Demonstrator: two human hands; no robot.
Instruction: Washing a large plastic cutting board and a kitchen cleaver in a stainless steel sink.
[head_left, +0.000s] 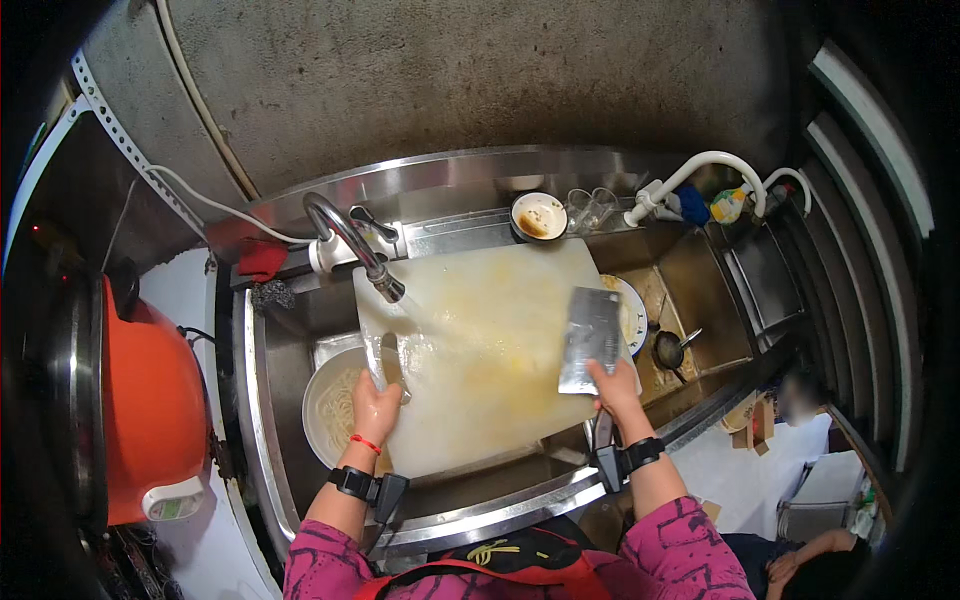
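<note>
A large white plastic cutting board (480, 352), wet and yellow-stained, lies across the steel sink. My left hand (376, 409) grips its left edge, close to the handle slot. In my right hand (616, 386) is a cleaver, its broad steel blade (590, 341) over the board's right side and its handle pointing down towards me. Water runs from the chrome faucet (386, 285) onto the board's upper left. Below the board's left edge, a white bowl (334, 405) holds what look like noodles in liquid.
A dirty bowl (538, 216) and glasses (591, 208) stand on the back ledge. A plate (636, 315) and a ladle (669, 349) lie in the right basin. A white hose faucet (701, 161) arches at right. An orange cooker (154, 405) stands left. A person's arm (814, 551) shows lower right.
</note>
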